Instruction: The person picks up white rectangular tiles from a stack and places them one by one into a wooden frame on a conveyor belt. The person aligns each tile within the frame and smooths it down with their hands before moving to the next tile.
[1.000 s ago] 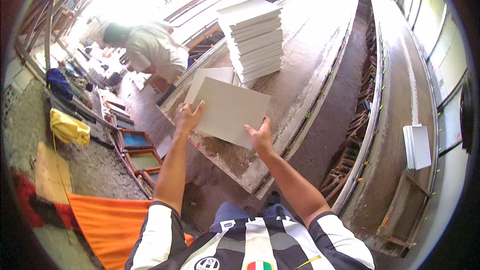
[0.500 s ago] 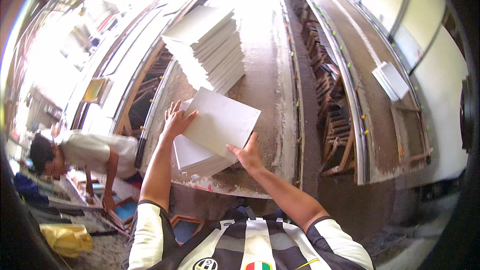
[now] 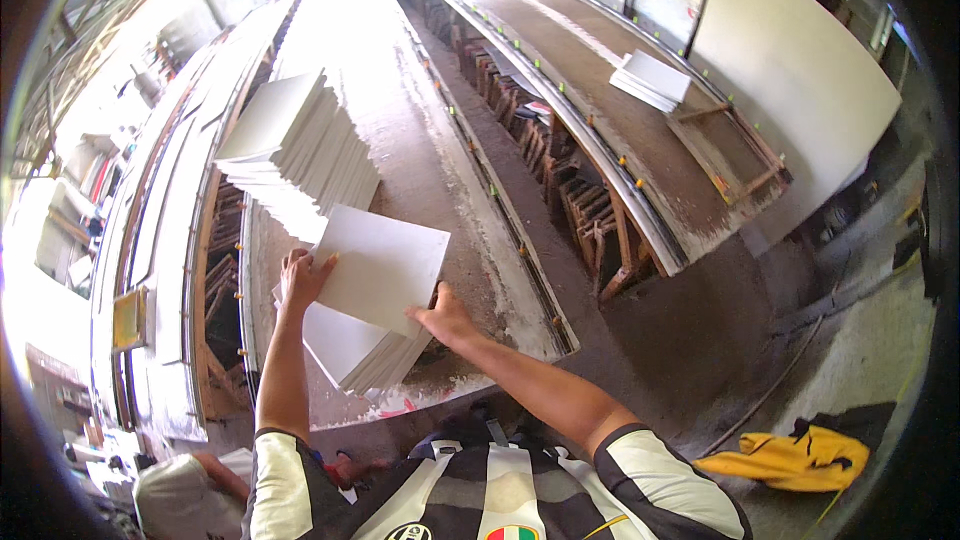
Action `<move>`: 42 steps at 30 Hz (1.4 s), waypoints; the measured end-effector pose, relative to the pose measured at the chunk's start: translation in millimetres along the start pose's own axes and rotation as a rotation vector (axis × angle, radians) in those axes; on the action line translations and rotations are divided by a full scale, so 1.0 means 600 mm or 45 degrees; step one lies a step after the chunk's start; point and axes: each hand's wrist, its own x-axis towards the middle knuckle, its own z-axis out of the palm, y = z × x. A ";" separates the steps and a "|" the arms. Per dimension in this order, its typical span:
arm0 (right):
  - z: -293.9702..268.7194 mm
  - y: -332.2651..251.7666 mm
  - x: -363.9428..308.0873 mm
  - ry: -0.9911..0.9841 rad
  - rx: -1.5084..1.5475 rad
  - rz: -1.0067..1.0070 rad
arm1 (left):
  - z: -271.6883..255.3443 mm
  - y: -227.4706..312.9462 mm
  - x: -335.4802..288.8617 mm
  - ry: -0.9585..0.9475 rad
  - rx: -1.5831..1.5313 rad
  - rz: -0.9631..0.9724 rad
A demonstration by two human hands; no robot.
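Both hands hold a square white panel (image 3: 378,268), perhaps card or board, slightly tilted above a low stack of similar white panels (image 3: 345,345) at the near end of the long table. My left hand (image 3: 303,280) grips its left edge, thumb on top and fingers around the side. My right hand (image 3: 445,318) pinches the lower right corner, thumb on the upper face. Whether more than one panel is in my grip, I cannot tell. Just beyond stands a tall, uneven stack of white panels (image 3: 310,155).
A parallel long table (image 3: 560,40) on the right carries a small pile of white panels (image 3: 650,80) and a wooden frame (image 3: 735,155). Wooden frames (image 3: 520,110) fill the space beneath it. A person (image 3: 190,495) bends at lower left. Yellow cloth (image 3: 790,460) lies on the floor.
My view has swung to the right, so the tables and stacks appear further left. Both hands keep hold of the panel, which stays over the low stack.
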 end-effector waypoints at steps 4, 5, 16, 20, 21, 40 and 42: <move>0.020 0.015 0.005 0.018 0.116 0.052 | -0.010 0.019 0.017 -0.108 0.023 0.088; 0.029 0.016 0.009 0.036 0.108 0.060 | -0.011 0.019 0.028 -0.147 0.064 0.108; 0.095 0.030 -0.022 0.379 0.802 0.037 | -0.022 0.081 0.136 -0.335 -0.125 0.430; 0.085 -0.006 -0.036 0.393 0.823 0.109 | -0.020 0.092 0.172 -0.314 -0.245 0.570; 0.086 -0.003 -0.038 0.392 0.828 0.088 | -0.029 0.107 0.178 -0.406 -0.262 0.521; 0.077 0.017 -0.051 0.264 0.891 0.140 | -0.037 0.168 0.230 -0.793 -0.619 0.546; 0.077 0.010 -0.052 0.277 0.914 0.125 | -0.026 0.160 0.227 -0.766 -0.652 0.555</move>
